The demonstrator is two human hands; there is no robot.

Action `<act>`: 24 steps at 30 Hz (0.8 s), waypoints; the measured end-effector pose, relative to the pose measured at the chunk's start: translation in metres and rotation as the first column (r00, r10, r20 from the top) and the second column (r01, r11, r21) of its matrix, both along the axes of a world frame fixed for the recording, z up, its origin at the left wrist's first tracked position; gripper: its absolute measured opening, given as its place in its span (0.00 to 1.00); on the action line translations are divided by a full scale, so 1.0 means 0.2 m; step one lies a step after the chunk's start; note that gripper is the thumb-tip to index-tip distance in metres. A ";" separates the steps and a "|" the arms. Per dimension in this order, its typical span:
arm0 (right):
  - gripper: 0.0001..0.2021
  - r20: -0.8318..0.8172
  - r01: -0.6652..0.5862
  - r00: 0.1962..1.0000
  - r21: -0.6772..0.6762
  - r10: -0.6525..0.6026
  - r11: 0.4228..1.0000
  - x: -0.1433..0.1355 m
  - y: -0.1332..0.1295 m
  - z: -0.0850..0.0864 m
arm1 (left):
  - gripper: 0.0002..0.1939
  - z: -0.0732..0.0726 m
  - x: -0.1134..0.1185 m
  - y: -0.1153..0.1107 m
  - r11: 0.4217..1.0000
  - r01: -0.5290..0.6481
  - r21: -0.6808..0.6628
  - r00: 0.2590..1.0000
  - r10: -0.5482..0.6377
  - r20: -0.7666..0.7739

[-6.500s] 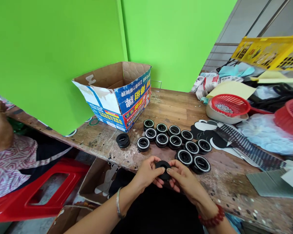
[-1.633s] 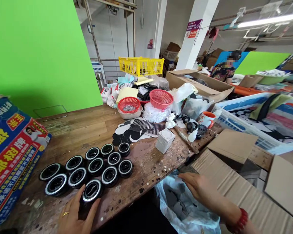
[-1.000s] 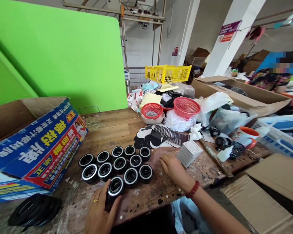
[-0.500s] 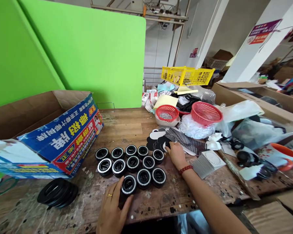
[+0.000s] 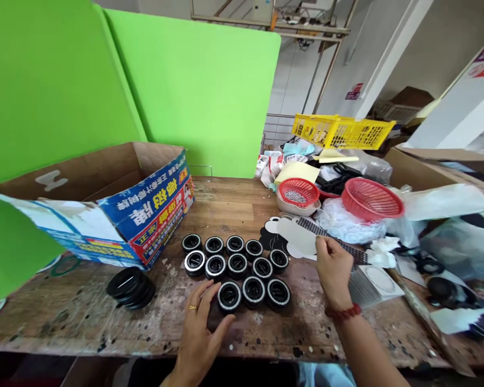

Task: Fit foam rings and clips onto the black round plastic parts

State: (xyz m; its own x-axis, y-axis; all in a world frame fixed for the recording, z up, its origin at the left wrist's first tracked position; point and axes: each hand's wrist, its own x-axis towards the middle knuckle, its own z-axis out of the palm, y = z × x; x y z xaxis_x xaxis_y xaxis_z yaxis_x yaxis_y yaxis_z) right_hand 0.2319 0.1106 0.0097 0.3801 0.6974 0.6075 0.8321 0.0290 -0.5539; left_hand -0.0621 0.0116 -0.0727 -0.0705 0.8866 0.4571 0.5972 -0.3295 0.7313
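My left hand (image 5: 204, 328) has its fingers apart, the fingertips beside the nearest black round piece (image 5: 229, 296) with a pale ring on top; I cannot tell whether they touch. Several more of these round pieces (image 5: 237, 264) stand in rows behind it. With its fingers pinched together, my right hand (image 5: 334, 269) grips the right end of a thin pale grey-white sheet piece (image 5: 296, 235). That piece is raised over a pile of black and white rounded cut-outs (image 5: 268, 240) and part of a dark checkered strip (image 5: 355, 252).
To the left are a blue printed carton (image 5: 145, 215) and a stack of black discs (image 5: 129, 287). Red baskets (image 5: 373, 199), a stack of grey-white cards (image 5: 377, 285) and a wooden stick (image 5: 427, 322) lie rightward. A yellow crate (image 5: 342, 131) and green panel (image 5: 201, 91) stand behind.
My right hand has drawn back from the cut-out pile with the pale sheet piece in it. My left hand has loosened from the nearest round piece. The view has turned left.
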 end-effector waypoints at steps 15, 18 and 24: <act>0.19 0.348 -0.787 0.606 0.129 0.715 0.603 -0.67 -0.40 -0.03 | 0.22 0.49 0.01 -0.04 0.817 0.522 -0.247 0.361 0.052 0.931; 0.15 0.300 -0.792 0.595 0.060 0.746 0.608 -0.67 -0.35 0.00 | 0.20 0.48 -0.01 -0.05 0.815 0.516 -0.264 0.453 0.001 0.891; 0.04 0.210 -0.821 0.553 -0.033 0.807 0.571 -0.72 -0.35 0.04 | 0.24 0.44 -0.03 -0.06 0.837 0.404 -0.369 0.607 0.056 0.792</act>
State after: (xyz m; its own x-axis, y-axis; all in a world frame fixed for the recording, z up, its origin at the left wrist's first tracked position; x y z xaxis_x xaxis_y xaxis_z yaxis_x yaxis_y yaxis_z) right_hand 0.0876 0.0413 0.0175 -0.4509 0.6110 0.6507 0.5169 0.7731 -0.3678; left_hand -0.0680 0.0005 0.0154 0.0024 0.9870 -0.1609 -0.2705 0.1556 0.9501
